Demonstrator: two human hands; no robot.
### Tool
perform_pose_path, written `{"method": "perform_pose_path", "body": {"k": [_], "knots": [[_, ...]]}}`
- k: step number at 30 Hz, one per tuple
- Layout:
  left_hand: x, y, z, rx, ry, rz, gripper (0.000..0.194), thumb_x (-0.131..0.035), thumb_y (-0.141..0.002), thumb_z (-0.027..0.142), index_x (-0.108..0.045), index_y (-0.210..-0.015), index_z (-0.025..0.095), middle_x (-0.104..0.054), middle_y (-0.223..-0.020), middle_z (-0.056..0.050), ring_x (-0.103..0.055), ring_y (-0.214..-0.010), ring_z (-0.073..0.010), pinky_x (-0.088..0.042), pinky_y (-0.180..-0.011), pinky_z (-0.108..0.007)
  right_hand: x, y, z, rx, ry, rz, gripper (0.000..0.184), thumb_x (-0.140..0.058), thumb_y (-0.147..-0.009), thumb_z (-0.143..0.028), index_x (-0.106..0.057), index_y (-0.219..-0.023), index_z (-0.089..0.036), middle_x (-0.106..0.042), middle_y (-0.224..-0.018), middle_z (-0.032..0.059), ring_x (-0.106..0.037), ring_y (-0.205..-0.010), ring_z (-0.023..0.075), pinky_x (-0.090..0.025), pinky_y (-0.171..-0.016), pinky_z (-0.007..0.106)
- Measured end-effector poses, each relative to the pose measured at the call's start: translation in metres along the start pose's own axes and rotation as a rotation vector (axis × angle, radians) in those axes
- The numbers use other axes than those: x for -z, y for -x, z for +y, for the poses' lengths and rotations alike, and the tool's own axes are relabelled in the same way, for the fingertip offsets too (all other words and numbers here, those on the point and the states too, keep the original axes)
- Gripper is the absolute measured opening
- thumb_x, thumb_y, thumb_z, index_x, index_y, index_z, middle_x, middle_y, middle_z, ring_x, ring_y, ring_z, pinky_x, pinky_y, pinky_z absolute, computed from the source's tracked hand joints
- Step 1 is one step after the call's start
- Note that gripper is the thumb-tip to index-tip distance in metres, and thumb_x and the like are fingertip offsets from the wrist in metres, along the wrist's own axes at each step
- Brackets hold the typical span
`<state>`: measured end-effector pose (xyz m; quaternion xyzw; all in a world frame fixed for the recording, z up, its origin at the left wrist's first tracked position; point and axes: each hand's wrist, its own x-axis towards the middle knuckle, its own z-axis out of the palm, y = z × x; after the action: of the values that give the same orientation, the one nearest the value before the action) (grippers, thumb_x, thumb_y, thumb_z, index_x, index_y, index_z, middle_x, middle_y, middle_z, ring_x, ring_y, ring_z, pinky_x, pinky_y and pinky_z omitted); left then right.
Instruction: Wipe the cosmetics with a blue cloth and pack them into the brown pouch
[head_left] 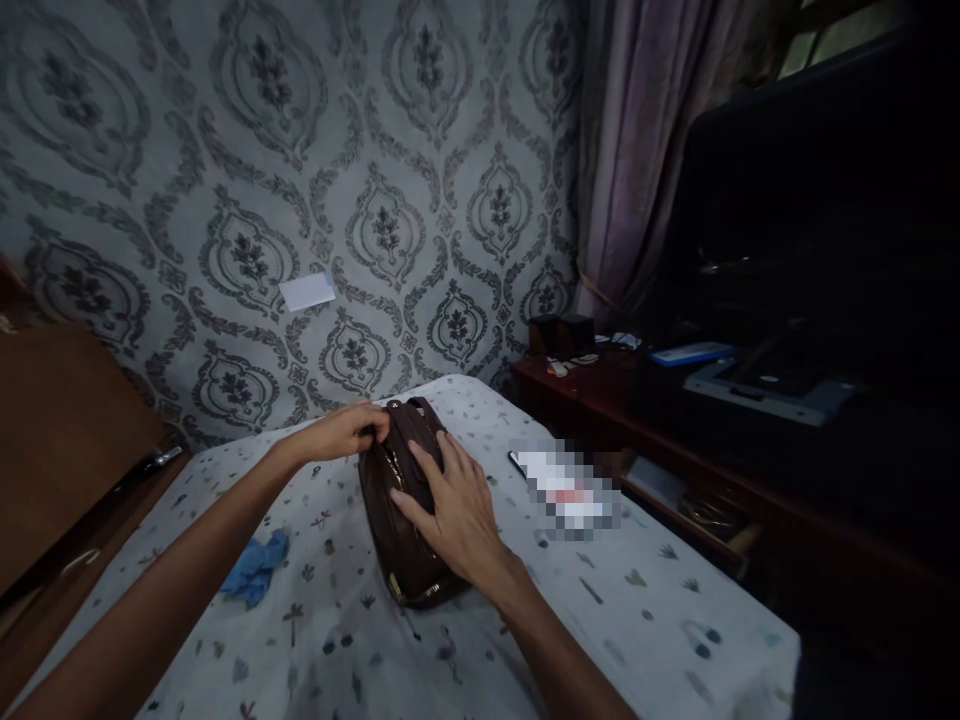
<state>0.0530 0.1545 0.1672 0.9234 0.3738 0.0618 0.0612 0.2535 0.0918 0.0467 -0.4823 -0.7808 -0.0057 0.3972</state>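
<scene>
A dark brown leather bag (401, 545) lies on a bed covered by a white patterned sheet (637, 610). My left hand (346, 432) pinches the far top end of the bag, at what looks like its zipper or handle. My right hand (454, 510) rests flat on the bag's upper side with fingers spread, pressing it down. Gold trim shows along the bag's near edge.
A crumpled blue cloth (256, 568) lies on the sheet left of the bag. A blurred flat item (566, 490) lies to the right. A dark wooden side table (600, 385) with small objects stands beyond the bed, next to a curtain (637, 150). Wooden furniture (60, 440) is at the left.
</scene>
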Motion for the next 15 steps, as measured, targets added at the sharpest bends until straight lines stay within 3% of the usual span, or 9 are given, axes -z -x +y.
{"method": "perform_pose_path", "body": {"k": [6,11,15], "knots": [[0.002,0.001,-0.001,0.010,-0.002,0.016,0.020,-0.048,-0.080,0.010,-0.066,-0.079,0.019,-0.066,-0.085,-0.002,-0.056,-0.090,-0.0189,-0.040,-0.087,-0.030,0.001,0.000,0.001,-0.011,-0.011,-0.008,0.055,-0.050,-0.095,-0.050,-0.052,-0.142,-0.022,-0.042,-0.152,0.0201,-0.039,-0.141,0.0350,-0.039,-0.108,0.054],[-0.006,0.008,0.002,-0.020,-0.104,0.076,0.032,-0.046,-0.083,0.008,-0.075,-0.090,0.021,-0.068,-0.096,-0.006,-0.059,-0.095,-0.0210,-0.042,-0.092,-0.034,0.000,-0.001,0.003,-0.023,-0.020,0.013,0.058,-0.055,-0.092,-0.051,-0.051,-0.142,-0.022,-0.043,-0.151,0.0196,-0.040,-0.140,0.0353,-0.039,-0.108,0.055],[-0.013,0.010,0.005,-0.061,-0.064,0.077,0.045,-0.042,-0.080,0.004,-0.074,-0.103,0.025,-0.070,-0.102,-0.006,-0.060,-0.102,-0.0214,-0.043,-0.097,-0.035,-0.002,-0.002,0.003,-0.020,-0.023,0.022,0.061,-0.056,-0.090,-0.052,-0.050,-0.142,-0.022,-0.044,-0.151,0.0189,-0.039,-0.140,0.0348,-0.038,-0.109,0.055]]}}
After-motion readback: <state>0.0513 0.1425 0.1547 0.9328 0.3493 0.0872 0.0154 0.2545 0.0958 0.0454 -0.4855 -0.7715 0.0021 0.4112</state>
